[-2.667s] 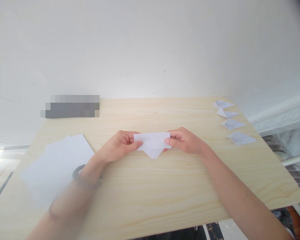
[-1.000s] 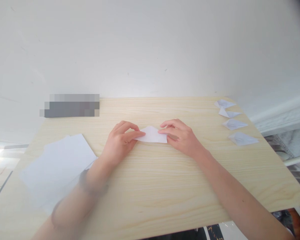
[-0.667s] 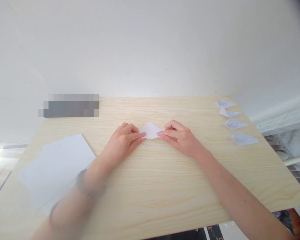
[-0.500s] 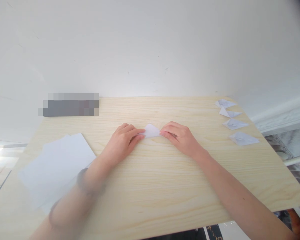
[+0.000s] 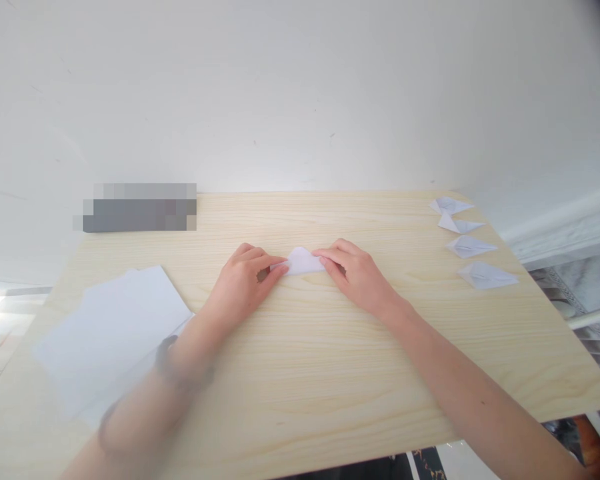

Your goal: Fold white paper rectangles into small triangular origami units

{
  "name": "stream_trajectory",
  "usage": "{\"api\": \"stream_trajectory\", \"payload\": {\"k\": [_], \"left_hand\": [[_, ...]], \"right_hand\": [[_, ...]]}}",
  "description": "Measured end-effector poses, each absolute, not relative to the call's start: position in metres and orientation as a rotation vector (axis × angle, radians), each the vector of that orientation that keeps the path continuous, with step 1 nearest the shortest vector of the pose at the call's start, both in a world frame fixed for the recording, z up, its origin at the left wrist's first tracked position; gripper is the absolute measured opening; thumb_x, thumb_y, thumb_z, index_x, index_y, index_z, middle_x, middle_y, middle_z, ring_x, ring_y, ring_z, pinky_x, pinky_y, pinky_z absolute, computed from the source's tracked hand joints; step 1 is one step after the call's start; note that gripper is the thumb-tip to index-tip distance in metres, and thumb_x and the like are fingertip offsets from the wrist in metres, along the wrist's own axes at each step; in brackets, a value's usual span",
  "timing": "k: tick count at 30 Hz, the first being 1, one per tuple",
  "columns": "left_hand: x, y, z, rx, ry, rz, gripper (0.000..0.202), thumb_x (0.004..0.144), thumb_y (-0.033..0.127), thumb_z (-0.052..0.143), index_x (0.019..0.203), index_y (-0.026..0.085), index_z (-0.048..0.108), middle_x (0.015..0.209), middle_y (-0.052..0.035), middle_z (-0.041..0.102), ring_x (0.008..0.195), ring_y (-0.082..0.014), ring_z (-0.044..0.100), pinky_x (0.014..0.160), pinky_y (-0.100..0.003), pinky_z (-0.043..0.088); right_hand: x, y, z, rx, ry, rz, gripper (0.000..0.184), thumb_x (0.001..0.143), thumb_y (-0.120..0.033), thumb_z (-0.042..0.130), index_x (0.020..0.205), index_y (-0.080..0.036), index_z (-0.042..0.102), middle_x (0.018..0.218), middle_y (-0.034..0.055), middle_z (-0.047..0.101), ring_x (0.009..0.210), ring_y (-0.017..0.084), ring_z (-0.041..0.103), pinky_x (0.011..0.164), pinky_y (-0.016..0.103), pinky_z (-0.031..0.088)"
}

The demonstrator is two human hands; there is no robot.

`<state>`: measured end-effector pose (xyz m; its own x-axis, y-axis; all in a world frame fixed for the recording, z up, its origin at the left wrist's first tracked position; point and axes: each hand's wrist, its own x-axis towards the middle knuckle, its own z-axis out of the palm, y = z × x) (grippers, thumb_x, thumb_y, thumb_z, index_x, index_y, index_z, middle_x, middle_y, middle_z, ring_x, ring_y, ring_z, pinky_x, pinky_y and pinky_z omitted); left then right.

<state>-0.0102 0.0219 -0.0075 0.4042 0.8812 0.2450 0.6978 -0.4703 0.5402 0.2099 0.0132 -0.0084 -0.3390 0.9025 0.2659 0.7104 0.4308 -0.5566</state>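
- The fingers (image 5: 276, 261) of the left hand (image 5: 241, 279) are nearly closed, thumb and forefinger pinching one end of a white folded paper (image 5: 303, 261).
- The fingers of the right hand (image 5: 360, 275) are drawn close in the same way, thumb and forefinger on the other end of it.
- That makes two hands on one paper, which sits between the two sets of fingertips; whether it rests on the table (image 5: 325, 387) or is held just above, I cannot tell.
- Its long axis runs left to right, from one hand's fingers to the other's; a blunt peak in the middle points away from the person, and the straight edge faces the person.
- Well to the right of the fingers, four folded shapes (image 5: 487, 275) lie in a row, their long axes roughly left to right, slim tips pointing right.
- To the left of the fingers, and nearer the person, is a pile of white sheets (image 5: 125, 320), too overlapped to count.
- Beyond the left fingers is one grey item (image 5: 140, 217), blurred out.
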Motion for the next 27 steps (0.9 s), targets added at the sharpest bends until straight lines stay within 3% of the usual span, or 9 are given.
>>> {"api": "stream_trajectory", "payload": {"k": [16, 22, 27], "left_hand": [[-0.007, 0.022, -0.008, 2.220, 1.512, 0.736, 0.021, 0.083, 0.038, 0.055, 0.090, 0.025, 0.070, 0.073, -0.0032, 0.064, 0.086, -0.0227, 0.046, 0.078, -0.037, 0.043], [-0.006, 0.021, -0.009, 2.177, 1.637, 0.661, 0.019, 0.083, 0.039, 0.056, 0.097, 0.030, 0.064, 0.086, -0.0019, 0.062, 0.096, -0.0253, 0.043, 0.085, -0.043, 0.034], [-0.005, 0.021, -0.009, 2.222, 1.612, 0.633, 0.015, 0.085, 0.035, 0.052, 0.095, 0.028, 0.060, 0.088, -0.0015, 0.061, 0.095, -0.0242, 0.044, 0.082, -0.041, 0.032]], "right_hand": [[0.211, 0.013, -0.014, -1.353, -2.104, 0.501, 0.027, 0.090, -0.016, 0.039, 0.105, -0.023, 0.061, 0.089, 0.0043, 0.052, 0.082, 0.016, 0.055, 0.077, 0.031, 0.047], [0.204, 0.010, -0.012, -1.497, -2.090, 0.404, 0.024, 0.088, -0.016, 0.039, 0.103, -0.022, 0.057, 0.100, 0.0070, 0.044, 0.085, 0.017, 0.052, 0.074, 0.032, 0.047], [0.201, 0.007, -0.010, -1.483, -2.164, 0.263, 0.024, 0.086, -0.010, 0.040, 0.087, -0.022, 0.060, 0.092, 0.0054, 0.044, 0.079, 0.016, 0.049, 0.067, 0.030, 0.044]]}}
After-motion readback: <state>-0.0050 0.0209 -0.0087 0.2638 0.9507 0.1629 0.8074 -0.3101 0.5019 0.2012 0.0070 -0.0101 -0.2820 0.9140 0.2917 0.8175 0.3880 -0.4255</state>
